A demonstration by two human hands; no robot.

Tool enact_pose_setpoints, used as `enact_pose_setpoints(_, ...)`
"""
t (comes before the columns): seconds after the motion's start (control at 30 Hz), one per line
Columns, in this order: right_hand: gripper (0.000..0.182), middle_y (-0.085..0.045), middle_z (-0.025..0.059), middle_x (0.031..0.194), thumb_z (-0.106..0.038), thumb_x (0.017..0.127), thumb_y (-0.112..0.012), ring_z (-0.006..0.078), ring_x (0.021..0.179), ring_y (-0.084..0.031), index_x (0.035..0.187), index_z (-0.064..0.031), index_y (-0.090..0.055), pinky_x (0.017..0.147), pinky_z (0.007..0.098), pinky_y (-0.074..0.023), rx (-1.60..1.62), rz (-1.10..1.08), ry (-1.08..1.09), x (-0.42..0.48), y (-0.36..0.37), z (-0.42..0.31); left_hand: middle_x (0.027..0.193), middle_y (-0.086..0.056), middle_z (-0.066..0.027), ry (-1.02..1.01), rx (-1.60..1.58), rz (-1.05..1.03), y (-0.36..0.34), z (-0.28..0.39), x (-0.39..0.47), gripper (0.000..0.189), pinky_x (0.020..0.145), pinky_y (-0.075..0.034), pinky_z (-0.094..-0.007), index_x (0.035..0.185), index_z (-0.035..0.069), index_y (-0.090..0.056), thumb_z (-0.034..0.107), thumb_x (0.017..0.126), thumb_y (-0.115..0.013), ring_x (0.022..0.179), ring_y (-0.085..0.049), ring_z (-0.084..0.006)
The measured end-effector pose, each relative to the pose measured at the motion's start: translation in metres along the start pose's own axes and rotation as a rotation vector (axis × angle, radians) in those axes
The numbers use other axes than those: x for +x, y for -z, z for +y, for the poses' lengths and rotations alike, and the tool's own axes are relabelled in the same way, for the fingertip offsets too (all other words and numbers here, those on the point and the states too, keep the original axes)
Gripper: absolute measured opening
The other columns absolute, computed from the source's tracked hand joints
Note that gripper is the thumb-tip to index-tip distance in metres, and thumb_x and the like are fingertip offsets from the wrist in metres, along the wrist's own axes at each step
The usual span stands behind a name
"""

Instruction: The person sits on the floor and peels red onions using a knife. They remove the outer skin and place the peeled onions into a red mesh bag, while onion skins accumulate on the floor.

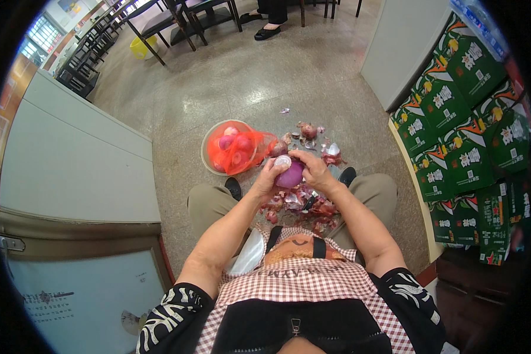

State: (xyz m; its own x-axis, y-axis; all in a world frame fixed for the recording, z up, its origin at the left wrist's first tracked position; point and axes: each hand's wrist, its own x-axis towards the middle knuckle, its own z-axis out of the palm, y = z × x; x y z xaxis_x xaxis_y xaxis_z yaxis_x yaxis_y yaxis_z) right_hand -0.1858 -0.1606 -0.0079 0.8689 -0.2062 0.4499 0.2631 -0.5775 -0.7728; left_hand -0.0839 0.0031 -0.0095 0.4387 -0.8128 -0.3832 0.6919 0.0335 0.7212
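My left hand [267,179] grips a peeled red onion [290,176], its pale ringed cut end turned up by the thumb. Around the onion's right side curl the fingers of my right hand [315,171]. Below both hands, a heap of red onion skins [287,200] covers the floor between my feet. A small black object [309,202] lies among the skins, too unclear to name. To the left stands a round pale basin [205,155] with several red onions [226,142] under a red mesh bag [252,148]. Unpeeled onions [309,130] sit just beyond my hands.
Green printed cartons [444,150] are stacked at the right, beside a pale panel [400,48]. At left are a white panel [79,150] and a door [93,292]. Ahead are chairs [157,22], a yellow bin [142,48] and another person's shoes [267,33].
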Motion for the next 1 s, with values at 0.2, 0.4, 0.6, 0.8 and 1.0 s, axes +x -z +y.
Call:
enact_pose_setpoints(0.2,0.037,-0.070,0.0123,0.090,0.008,0.074,-0.039,0.0189,0.084,-0.066,0.097,0.0015,-0.067,0.081,0.0309,-0.0533,0.242,0.164,-0.390,0.003,0.006,0.007,0.123,-0.057,-0.0096,0.033,0.039,-0.042,-0.009,0.001,-0.004,0.055,0.091,-0.054,-0.0416,0.132,0.010,-0.046,0.029,0.085,-0.067,0.106,-0.063,-0.0219)
enact_pose_setpoints(0.4,0.031,-0.063,0.0026,0.081,0.008,0.071,-0.042,0.0117,0.079,-0.057,0.089,-0.0003,-0.065,0.075,0.0249,-0.0469,0.465,0.062,-0.472,0.002,0.004,0.015,0.121,-0.061,-0.0092,0.120,-0.144,0.070,0.002,0.000,-0.004,0.062,0.086,-0.056,-0.0473,0.131,0.011,-0.050,0.050,0.085,-0.063,0.107,-0.064,-0.0244)
enact_pose_setpoints(0.6,0.025,-0.058,-0.0015,0.083,0.010,0.071,-0.044,0.0093,0.077,-0.052,0.084,-0.0043,-0.060,0.073,0.0226,-0.0423,0.798,0.038,-0.573,-0.001,0.005,0.011,0.124,-0.058,-0.0143,0.173,-0.081,0.006,-0.022,0.013,-0.025,0.065,0.092,-0.054,-0.0478,0.133,0.009,-0.046,0.047,0.084,-0.063,0.110,-0.063,-0.0289)
enact_pose_setpoints(0.8,0.022,-0.055,-0.0020,0.079,0.011,0.071,-0.046,0.0090,0.071,-0.048,0.079,-0.0072,-0.057,0.067,0.0214,-0.0382,1.145,0.041,-0.561,0.001,0.012,-0.001,0.124,-0.058,-0.0126,0.039,-0.185,-0.089,0.002,0.001,-0.010,0.064,0.093,-0.054,-0.0435,0.131,0.007,-0.047,0.045,0.084,-0.067,0.111,-0.062,-0.0266)
enact_pose_setpoints(1.0,0.021,-0.056,-0.0012,0.079,0.010,0.070,-0.048,0.0104,0.072,-0.049,0.077,-0.0076,-0.056,0.068,0.0220,-0.0385,1.101,0.080,-0.540,0.002,0.000,-0.004,0.118,-0.060,-0.0071,-0.092,-0.185,0.058,-0.008,0.000,-0.011,0.058,0.089,-0.056,-0.0407,0.128,0.008,-0.049,0.040,0.084,-0.069,0.106,-0.063,-0.0201)
